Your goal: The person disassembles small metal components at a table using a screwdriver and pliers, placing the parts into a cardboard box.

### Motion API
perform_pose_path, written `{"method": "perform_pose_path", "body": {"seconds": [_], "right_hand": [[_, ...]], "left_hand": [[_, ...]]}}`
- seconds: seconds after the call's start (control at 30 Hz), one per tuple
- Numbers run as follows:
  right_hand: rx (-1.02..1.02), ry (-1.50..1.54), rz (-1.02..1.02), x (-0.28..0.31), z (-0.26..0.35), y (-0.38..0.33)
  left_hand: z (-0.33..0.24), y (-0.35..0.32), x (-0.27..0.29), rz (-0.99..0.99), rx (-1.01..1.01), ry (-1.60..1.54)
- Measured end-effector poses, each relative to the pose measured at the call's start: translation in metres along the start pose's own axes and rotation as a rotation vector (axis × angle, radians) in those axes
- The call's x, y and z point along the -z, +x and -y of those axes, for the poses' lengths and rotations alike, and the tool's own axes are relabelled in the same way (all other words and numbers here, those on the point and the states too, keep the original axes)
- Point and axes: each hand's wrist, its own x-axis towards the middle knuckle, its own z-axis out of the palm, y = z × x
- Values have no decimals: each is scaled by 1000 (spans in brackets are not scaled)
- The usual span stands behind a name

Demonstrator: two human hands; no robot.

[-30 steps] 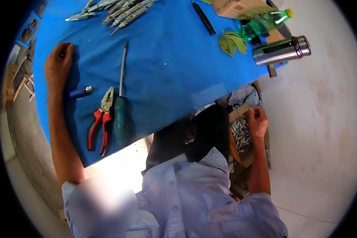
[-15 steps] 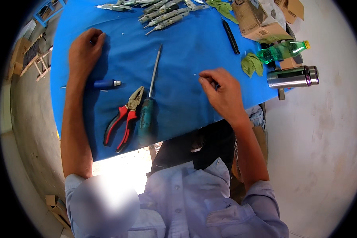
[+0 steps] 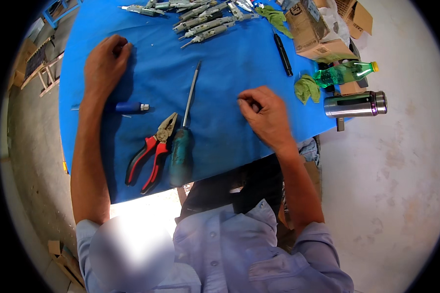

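On the blue-covered table [image 3: 146,73], my left hand [image 3: 105,61] rests in a loose fist at the far left, with nothing showing in it. My left forearm crosses over a blue-handled tool [image 3: 127,107], hiding part of it. My right hand [image 3: 265,113] is on the right side, fingers curled toward the thumb around a dark gap; I see no object in it. Between my arms lie combination pliers [image 3: 154,152] with red and black handles, jaws pointing away from me. Beside them is a long screwdriver [image 3: 182,154] with a worn teal handle. Neither hand touches these two tools.
Several grey metal cylindrical parts [image 3: 208,29] are piled at the far edge. To the right are a black pen-like tool [image 3: 282,54], green cloth pieces [image 3: 306,89], a green bottle [image 3: 344,73], a steel flask [image 3: 355,104] and a cardboard box [image 3: 305,29].
My right hand has shifted slightly left and its fingers have curled a little more. The whole view has shifted slightly; my left hand stays in place on the table, and the tools have not moved.
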Motion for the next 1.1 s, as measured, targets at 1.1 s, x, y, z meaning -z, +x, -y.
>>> {"method": "perform_pose_path", "body": {"seconds": [1.1], "right_hand": [[-373,-384,-165,105,-149,71]], "left_hand": [[-6,-2,1,16,19,25]]}}
